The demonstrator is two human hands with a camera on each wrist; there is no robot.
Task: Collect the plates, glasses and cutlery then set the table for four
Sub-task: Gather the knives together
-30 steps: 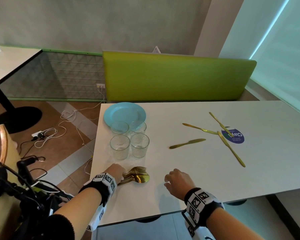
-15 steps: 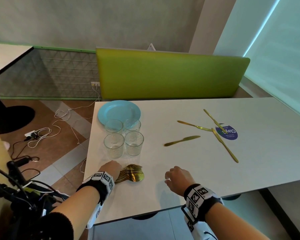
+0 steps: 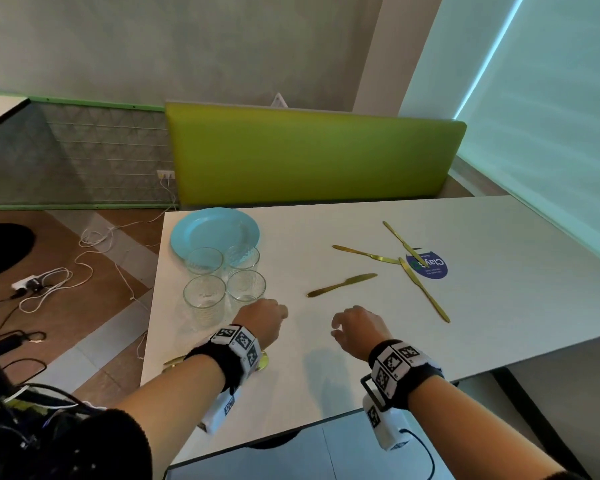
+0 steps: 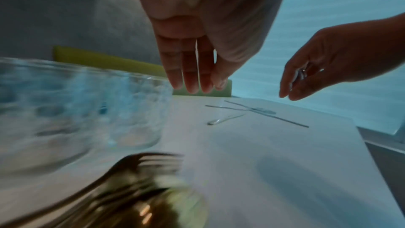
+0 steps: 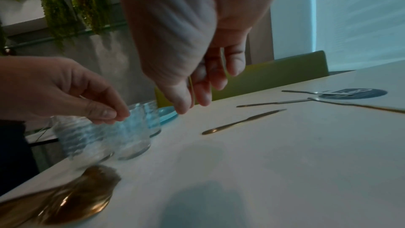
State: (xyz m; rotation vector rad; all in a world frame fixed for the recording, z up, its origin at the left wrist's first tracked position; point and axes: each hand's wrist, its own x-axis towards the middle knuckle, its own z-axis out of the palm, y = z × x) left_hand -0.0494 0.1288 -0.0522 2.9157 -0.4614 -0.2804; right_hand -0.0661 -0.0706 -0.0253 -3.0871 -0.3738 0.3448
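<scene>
Both grips, left hand [image 3: 262, 318] and right hand [image 3: 359, 327], loose and holding nothing, above bare counter [image 3: 361, 358] beside four empty glasses [image 3: 204, 299].

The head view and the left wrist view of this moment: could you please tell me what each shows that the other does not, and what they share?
Only the head view shows the blue plate, all four glasses, the round blue sticker and both wrist bands. Only the left wrist view shows the fork tines in the gold cutlery pile, and the left hand's fingers hanging straight, holding nothing. Both show the white table, the gold knives, the green bench back and the right hand.
</scene>
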